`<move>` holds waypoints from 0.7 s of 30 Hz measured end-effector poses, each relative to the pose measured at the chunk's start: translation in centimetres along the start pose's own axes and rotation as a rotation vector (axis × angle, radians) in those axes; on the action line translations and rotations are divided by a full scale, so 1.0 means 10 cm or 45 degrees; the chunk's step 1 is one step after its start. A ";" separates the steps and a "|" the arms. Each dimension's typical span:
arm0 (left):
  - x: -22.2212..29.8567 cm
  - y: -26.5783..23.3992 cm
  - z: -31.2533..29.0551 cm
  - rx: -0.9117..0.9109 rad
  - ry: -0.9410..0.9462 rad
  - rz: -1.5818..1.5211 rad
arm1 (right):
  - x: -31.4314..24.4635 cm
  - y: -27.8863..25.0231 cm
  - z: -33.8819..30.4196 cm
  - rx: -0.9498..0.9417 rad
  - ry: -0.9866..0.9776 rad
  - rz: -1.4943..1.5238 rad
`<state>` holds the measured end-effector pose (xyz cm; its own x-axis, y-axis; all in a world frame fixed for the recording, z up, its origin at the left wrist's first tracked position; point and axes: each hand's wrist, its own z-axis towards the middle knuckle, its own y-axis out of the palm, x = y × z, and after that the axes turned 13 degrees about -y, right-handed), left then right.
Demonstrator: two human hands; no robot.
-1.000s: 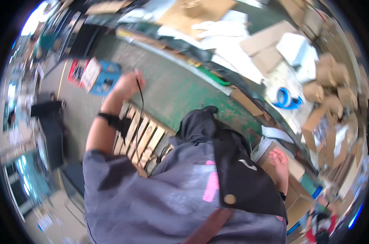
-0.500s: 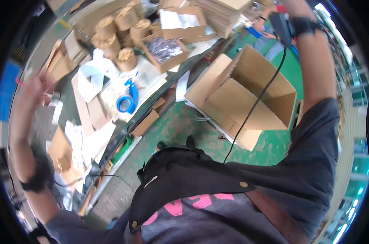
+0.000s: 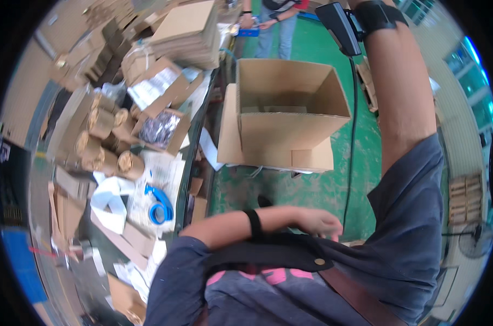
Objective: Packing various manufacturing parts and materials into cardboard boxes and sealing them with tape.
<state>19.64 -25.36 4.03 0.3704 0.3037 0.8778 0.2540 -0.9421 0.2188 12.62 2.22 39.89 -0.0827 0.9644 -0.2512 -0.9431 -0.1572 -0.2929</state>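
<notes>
My left hand is across the front of my body, fingers curled downward and smeared by motion. Its fingertips are close to a hanging black cable; whether they touch it I cannot tell. My right forearm is raised, and the hand passes out of the picture at the top. On that wrist are a black strap and a dark flat device, with the cable running down from beneath it. Ahead of me stands a large cardboard carton, its top open and a flap folded outward.
On the workbench at left lie a blue tape dispenser, several brown paper-wrapped bundles, a small box with shiny plastic packets and stacked cardboard. Beyond the carton a person handles a blue item. A fan stands at right.
My left hand has swung from above the bench at left to in front of my body. My view has turned, so the carton appears nearer the middle. My right arm stays raised.
</notes>
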 end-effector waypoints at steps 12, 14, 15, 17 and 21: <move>0.16 -0.02 0.11 0.014 0.174 -0.275 | -0.33 -0.98 -0.39 0.101 0.280 -0.164; 0.29 -0.33 0.06 0.491 0.204 -0.395 | -0.41 -0.93 -0.42 0.078 0.291 -0.171; 0.27 -0.47 0.08 0.607 0.222 -0.457 | -0.45 -0.89 -0.44 0.054 0.303 -0.175; 0.23 -0.64 0.09 0.665 0.243 -0.555 | -0.53 -0.80 -0.53 -0.009 0.329 -0.191; -0.29 -0.79 -0.06 0.673 0.144 -0.272 | -0.54 -1.00 -1.30 -0.434 0.243 -0.169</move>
<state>15.95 -18.88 -0.01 0.1717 0.4346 0.8841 0.7348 -0.6542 0.1789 26.66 -4.15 32.16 0.1244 0.9292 -0.3480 -0.7781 -0.1262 -0.6153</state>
